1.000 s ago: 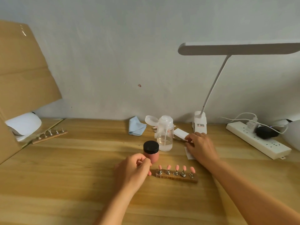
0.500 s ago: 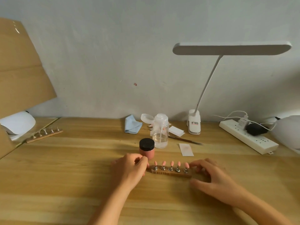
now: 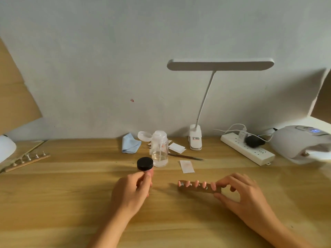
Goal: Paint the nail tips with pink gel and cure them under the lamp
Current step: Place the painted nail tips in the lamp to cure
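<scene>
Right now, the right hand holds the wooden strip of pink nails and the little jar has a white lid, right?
Almost. The head view shows the lid on the jar is black, not white. The right hand does hold the wooden strip of pink nails.

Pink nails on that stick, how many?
5 pink nail tips, side by side along the wooden holder, whose right end the right hand pinches. None seem hidden.

Left hand (image 3: 130,191) curled — right hand (image 3: 245,196) in a pinch.
</scene>
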